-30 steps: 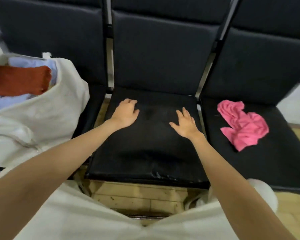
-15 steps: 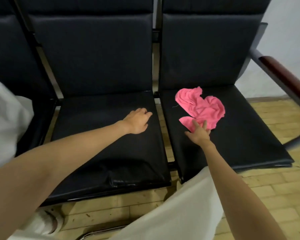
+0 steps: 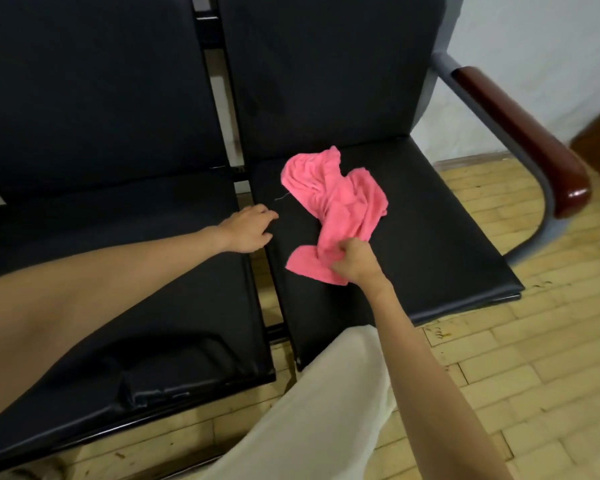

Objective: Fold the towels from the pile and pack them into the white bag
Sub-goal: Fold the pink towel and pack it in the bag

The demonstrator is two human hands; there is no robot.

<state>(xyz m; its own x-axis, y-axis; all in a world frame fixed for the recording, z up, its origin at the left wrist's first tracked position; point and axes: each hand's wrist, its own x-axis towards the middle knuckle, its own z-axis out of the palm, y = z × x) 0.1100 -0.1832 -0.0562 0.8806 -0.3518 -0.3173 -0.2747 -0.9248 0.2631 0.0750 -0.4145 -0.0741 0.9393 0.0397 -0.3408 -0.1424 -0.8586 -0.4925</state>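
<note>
A crumpled pink towel (image 3: 333,199) lies on the right black seat (image 3: 430,244). My right hand (image 3: 355,261) grips its near end, fingers curled into the cloth. My left hand (image 3: 248,228) rests with loosely bent fingers at the right edge of the middle black seat (image 3: 118,271), a little left of the towel and holding nothing. The white bag is out of view.
A dark red wooden armrest (image 3: 523,133) on a grey metal frame stands at the right end of the seats. Black backrests (image 3: 319,71) rise behind. A white-clad leg (image 3: 309,410) crosses the foreground over a yellowish brick floor (image 3: 499,375).
My view has swung right, and the white bag left the frame. My right hand reached the pink towel and closed on its near end. My left hand moved right to the seat's edge.
</note>
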